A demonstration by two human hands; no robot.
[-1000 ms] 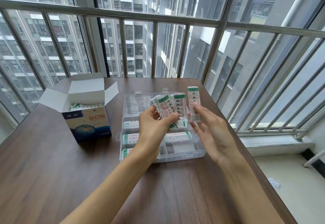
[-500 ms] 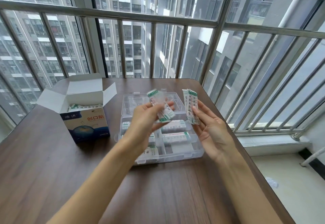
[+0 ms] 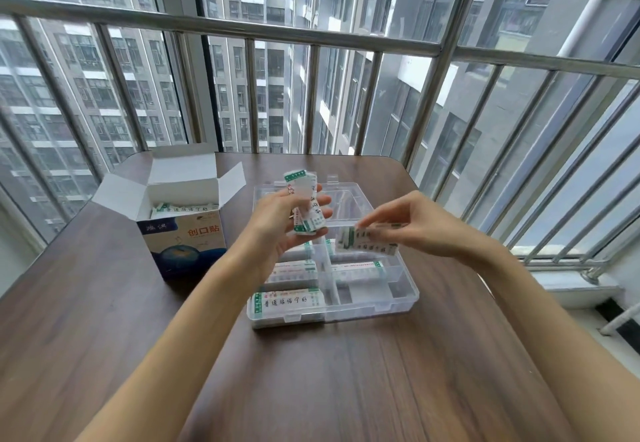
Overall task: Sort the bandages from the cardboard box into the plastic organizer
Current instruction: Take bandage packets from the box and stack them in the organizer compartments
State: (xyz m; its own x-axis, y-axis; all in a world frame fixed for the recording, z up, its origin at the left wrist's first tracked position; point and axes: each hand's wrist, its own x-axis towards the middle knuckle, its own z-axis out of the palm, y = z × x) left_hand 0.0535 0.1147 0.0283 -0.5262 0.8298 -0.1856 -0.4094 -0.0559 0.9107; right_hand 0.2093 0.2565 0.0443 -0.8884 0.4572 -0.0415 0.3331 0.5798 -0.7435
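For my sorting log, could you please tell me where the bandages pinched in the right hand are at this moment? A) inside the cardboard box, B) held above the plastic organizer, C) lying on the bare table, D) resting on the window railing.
B: the right hand pinches the bandages in the air over the plastic organizer, not yet set into a compartment.

Both bare arms reach forward. The left hand (image 3: 277, 226) curls its fingers (image 3: 320, 200) around something, palm up; the right hand (image 3: 415, 226) pinches downward with bent fingers (image 3: 372, 223).
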